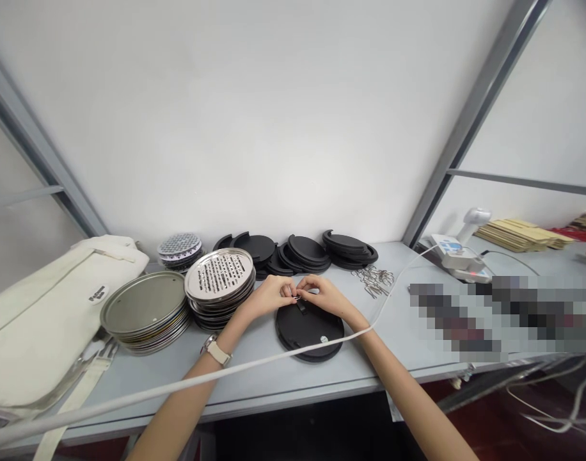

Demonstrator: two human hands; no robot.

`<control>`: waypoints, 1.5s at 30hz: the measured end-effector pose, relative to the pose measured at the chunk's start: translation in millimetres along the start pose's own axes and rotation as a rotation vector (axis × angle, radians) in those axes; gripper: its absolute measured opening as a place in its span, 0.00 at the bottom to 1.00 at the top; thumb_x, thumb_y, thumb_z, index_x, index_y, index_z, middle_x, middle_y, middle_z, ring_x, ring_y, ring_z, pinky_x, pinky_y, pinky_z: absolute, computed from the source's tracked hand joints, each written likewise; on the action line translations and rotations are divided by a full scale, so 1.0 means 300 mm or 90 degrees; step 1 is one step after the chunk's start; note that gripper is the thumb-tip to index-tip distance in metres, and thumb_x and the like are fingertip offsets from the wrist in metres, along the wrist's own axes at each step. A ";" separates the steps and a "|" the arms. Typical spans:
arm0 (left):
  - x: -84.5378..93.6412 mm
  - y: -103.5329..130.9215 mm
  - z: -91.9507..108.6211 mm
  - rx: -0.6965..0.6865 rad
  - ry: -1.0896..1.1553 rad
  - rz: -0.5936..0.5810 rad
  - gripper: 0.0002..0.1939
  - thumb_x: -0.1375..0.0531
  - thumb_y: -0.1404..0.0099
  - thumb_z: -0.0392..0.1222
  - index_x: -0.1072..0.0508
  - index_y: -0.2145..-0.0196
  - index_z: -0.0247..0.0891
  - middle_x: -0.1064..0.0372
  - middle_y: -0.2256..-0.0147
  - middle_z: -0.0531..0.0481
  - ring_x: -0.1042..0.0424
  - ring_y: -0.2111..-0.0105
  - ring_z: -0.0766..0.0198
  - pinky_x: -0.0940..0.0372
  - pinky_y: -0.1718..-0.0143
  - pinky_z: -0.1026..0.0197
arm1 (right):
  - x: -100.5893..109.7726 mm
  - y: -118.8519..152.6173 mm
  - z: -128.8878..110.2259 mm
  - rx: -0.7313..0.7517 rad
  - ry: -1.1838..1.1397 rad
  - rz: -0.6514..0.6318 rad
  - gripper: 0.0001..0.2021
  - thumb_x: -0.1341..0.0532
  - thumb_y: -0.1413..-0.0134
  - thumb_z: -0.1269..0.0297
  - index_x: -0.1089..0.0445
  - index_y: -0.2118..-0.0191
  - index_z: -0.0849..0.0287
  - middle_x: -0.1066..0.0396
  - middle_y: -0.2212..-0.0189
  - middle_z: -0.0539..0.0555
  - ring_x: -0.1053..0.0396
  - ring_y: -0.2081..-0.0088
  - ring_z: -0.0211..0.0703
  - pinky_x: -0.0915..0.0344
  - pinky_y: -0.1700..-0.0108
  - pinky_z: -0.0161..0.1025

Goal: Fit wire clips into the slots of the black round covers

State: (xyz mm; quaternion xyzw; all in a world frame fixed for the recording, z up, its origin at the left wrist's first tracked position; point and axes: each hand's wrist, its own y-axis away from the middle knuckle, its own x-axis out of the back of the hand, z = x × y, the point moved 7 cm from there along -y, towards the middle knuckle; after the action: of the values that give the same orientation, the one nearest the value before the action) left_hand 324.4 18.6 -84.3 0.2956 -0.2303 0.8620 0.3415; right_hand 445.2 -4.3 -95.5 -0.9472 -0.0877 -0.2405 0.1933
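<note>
A round black disc (309, 333) lies on the grey table, with a small white sticker near its lower edge and a short black tab near its top. My left hand (278, 292) and my right hand (319, 294) meet at the disc's top edge, fingertips pinched around a small metallic piece too tiny to make out clearly. Behind them are several black discs (305, 250) in overlapping piles. To the right of these lies a heap of metal wire hooks (373, 280).
Left stand a stack of perforated metal discs (219, 275), a stack of plain round plates (144, 304) and a white bag (38, 314). A white cable (274, 357) crosses in front of my forearms. A white device (453, 250) and flat tan pieces (521, 235) are at the right.
</note>
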 end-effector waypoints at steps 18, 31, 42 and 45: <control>-0.003 -0.001 -0.004 0.004 0.014 0.007 0.04 0.37 0.46 0.38 0.28 0.72 0.34 0.28 0.75 0.52 0.29 0.73 0.65 0.38 0.72 0.67 | -0.051 0.001 0.016 0.052 0.235 -0.035 0.15 0.50 0.38 0.62 0.41 0.77 0.58 0.39 0.76 0.49 0.40 0.70 0.38 0.43 0.66 0.35; -0.005 0.021 0.030 0.005 -0.024 -0.020 0.08 0.43 0.42 0.35 0.27 0.64 0.35 0.27 0.69 0.49 0.28 0.67 0.63 0.35 0.65 0.65 | -0.030 0.001 0.028 0.001 0.203 0.016 0.12 0.50 0.39 0.61 0.41 0.74 0.58 0.40 0.75 0.49 0.40 0.71 0.38 0.43 0.66 0.36; 0.010 0.032 0.056 0.002 -0.075 0.015 0.08 0.47 0.44 0.31 0.28 0.69 0.34 0.29 0.73 0.51 0.30 0.71 0.65 0.37 0.69 0.66 | -0.033 0.003 0.011 0.042 0.208 0.014 0.12 0.50 0.39 0.62 0.44 0.74 0.57 0.41 0.75 0.48 0.41 0.71 0.38 0.43 0.67 0.36; 0.012 0.030 0.051 0.005 -0.066 0.019 0.07 0.46 0.43 0.33 0.28 0.70 0.34 0.29 0.73 0.51 0.30 0.72 0.65 0.38 0.70 0.66 | -0.030 0.006 0.004 0.040 0.200 0.026 0.09 0.49 0.40 0.62 0.43 0.71 0.57 0.38 0.74 0.48 0.40 0.71 0.38 0.43 0.67 0.35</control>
State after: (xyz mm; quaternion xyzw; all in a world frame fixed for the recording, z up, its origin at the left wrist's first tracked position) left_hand 321.2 5.1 -72.7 0.3380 -0.2484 0.8514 0.3149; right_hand 438.3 -6.1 -101.5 -0.8929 -0.0448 -0.3789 0.2390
